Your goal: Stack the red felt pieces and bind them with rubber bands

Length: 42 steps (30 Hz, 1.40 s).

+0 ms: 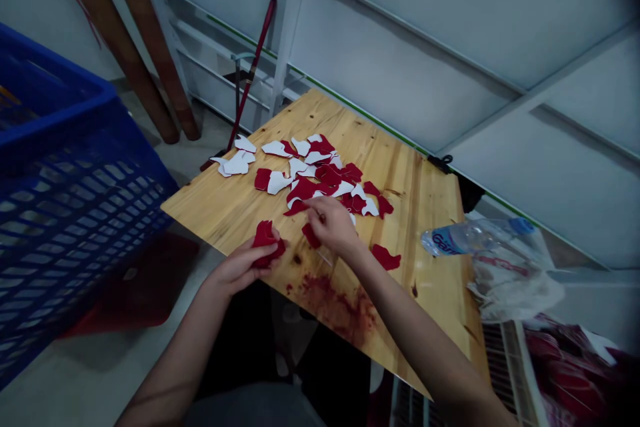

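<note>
A red bundle (pixel 267 244) was held at the table's near edge, gripped between the thumb and fingers of the left hand (pixel 246 265)! Over the pale, knotted wooden table (pixel 400 213), the right hand (pixel 334 225) was seen with fingers curled inward, a small red piece (pixel 311 235) right beside them; whether it was gripped could not be told. Beyond the hands, red and white pieces (pixel 305 188) were scattered, some overlapped, and one red piece (pixel 385 257) was left apart, to the right. And the near edge, there, was blotched by a red stain (pixel 337 303)! A labelled bottle (pixel 453 239) was laid on its side at the right, near a clear plastic bag (pixel 515 287). The left was filled by a blue slatted basket (pixel 65 213), the far side closed off by pale framed panels (pixel 400 60), with a red pole (pixel 255 63) leaned there.
</note>
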Available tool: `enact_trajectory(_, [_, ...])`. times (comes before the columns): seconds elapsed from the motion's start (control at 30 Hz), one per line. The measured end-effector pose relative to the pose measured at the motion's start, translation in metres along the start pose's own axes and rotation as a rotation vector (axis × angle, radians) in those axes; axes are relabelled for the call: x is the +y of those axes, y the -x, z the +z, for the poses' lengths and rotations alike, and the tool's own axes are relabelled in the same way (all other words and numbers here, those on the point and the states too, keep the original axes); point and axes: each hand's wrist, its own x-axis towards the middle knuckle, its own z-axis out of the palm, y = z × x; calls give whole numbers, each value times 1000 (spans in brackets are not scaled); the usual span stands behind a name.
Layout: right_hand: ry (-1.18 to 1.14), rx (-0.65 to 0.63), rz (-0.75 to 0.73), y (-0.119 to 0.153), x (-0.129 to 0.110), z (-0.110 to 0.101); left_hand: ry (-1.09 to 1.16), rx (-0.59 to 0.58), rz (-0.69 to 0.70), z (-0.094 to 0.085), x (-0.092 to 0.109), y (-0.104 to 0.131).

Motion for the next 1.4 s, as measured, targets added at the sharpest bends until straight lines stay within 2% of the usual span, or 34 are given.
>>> enact_trajectory(0.07, [104,30,300,-22,14,2,56,-1,35,2,4,1])
enact_trajectory(0.13, [150,30,463,-38,25,8,149,-32,37,3,7,2])
enact_trajectory(0.27, [-29,79,535,-50,37,16,307,-40,30,6,9,6])
enact_trajectory(0.37, [-324,74,589,-43,42,4,228,37,56,6,8,6])
enact_trajectory(0.43, [-462,83,584,-35,47,-11,132,71,59,6,7,5])
enact_trajectory(0.5, [-476,83,537,-22,56,-30,68,71,76,7,5,4])
enact_trajectory(0.6, [-334,-16,453,1,74,-53,51,36,117,7,3,3])
enact_trajectory(0.67, [-207,-112,436,16,85,-61,77,24,122,7,2,2])
enact_trajectory(0.73, [-97,-159,417,27,91,-62,136,14,102,8,1,1])
enact_trajectory(0.77, [-40,-139,395,30,90,-59,175,5,87,8,0,1])
enact_trajectory(0.9, [167,39,186,32,73,-44,318,-31,29,12,1,0])
enact_trajectory(1.0, [190,-18,83,31,65,-37,329,26,29,14,3,2])
enact_trajectory(1.07, [187,-23,125,32,71,-38,289,84,69,13,2,2])
enact_trajectory(1.13, [181,30,221,35,85,-42,242,110,94,10,1,2])
enact_trajectory(1.27, [116,23,368,41,112,-44,207,80,66,8,-2,-2])
enact_trajectory(1.33, [30,33,406,42,117,-40,200,69,49,9,-4,-5])
enact_trajectory(1.4, [-87,102,440,41,117,-36,180,78,34,13,-6,-7])
